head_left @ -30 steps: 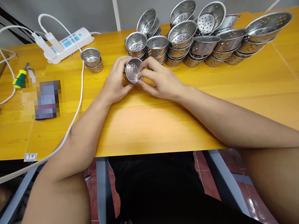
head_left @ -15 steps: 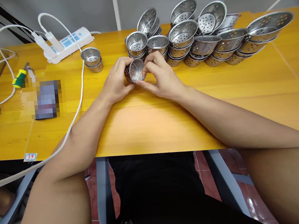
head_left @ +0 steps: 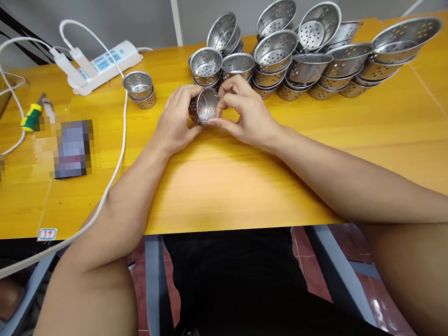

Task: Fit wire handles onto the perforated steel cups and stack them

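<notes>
In the head view, the left hand [head_left: 177, 118] is curved around the outer side of a small metal cup [head_left: 206, 105] full of holes. Its fingers are at the far side and its thumb is at the near side, with the gap between them only as wide as the cup. The cup is tipped on its side, with its open mouth facing the right hand [head_left: 247, 110]. The right hand holds the near right part of the rim in a narrow pinch: thumb and forefinger are almost together there, and the other fingers are bent. Whether anything thin is caught between those two fingertips is too small to tell.

The cup is in front of the stacked metal cups [head_left: 276, 52], over the far half of the yellow table [head_left: 218, 189]. These stacks run from just behind the hands off to the right, and several of their top cups lean at a slant. To the left of the left hand, well apart from it, two more cups [head_left: 138, 85] sit one in the other, near a white power strip [head_left: 105, 68]. A white cable [head_left: 125, 127] runs down past them and across the left forearm. Further left lies a tool with a green and yellow handle [head_left: 32, 118], beside a blurred dark flat thing [head_left: 72, 150].
</notes>
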The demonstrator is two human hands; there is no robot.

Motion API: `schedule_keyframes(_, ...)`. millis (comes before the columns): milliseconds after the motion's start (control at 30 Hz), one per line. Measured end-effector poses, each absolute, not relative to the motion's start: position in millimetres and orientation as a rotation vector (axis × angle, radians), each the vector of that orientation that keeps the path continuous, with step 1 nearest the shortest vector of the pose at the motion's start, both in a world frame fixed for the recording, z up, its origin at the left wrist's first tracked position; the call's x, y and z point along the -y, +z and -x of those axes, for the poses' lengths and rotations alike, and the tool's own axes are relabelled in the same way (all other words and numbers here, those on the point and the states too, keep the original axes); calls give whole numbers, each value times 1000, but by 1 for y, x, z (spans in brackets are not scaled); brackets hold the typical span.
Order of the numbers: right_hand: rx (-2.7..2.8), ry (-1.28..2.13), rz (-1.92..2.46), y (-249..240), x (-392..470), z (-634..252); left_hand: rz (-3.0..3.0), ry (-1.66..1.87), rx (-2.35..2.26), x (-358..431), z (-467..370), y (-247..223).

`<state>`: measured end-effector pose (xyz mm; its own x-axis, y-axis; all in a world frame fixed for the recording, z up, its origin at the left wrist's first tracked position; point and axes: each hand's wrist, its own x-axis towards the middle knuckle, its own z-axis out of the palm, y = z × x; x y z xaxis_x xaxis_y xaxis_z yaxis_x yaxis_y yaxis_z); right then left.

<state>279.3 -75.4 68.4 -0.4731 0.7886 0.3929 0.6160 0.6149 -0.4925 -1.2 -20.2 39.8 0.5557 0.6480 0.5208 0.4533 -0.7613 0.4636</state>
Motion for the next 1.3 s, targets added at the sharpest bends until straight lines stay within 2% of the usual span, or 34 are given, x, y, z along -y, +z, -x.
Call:
schedule_keyframes(233,2350,338,1174,93,87,-279,-2496,1040,-870,19,4,41)
schedule_keyframes(500,2303,630,1053,99,77,-293,-2484,1065,-980,13,13,39)
schedule_keyframes(633,2325,719,986,111,72,-307,-2413,1319,-1198,-2,35,43)
schedule_keyframes(767,2610,712,1016,123,60,-332,-2255,1660,-1399,-29,71,39)
schedule_keyframes(833,2767,703,1050,127,55,-343,-2218,1697,-1411,-45,89,30)
schedule_keyframes(1100,2973,664,1235,126,53,-350,-2314,1460,-1559,-92,126,-12)
schedule_keyframes(1267,2833,511,1200,125,55,-344,-1911,1532,-1693,-79,111,3)
schedule_keyframes(1300,2764,452,1198,126,56,-341,-2023,1407,-1605,-69,107,10)
